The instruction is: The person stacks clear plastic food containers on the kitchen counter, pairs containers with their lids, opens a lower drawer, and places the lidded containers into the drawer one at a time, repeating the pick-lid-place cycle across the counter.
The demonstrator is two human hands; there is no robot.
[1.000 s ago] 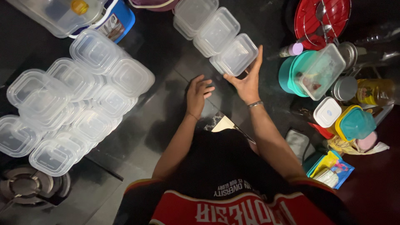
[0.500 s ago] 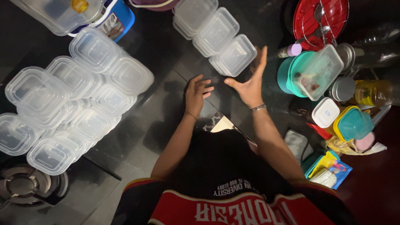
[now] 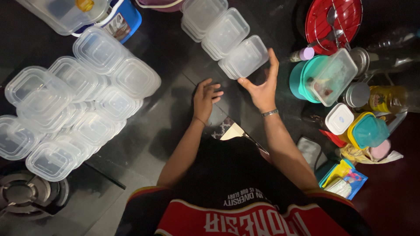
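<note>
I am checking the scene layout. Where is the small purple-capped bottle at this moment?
In the head view, the small purple-capped bottle lies on the person's right side, just below the red wire-covered plate and above the teal bowl.
</note>
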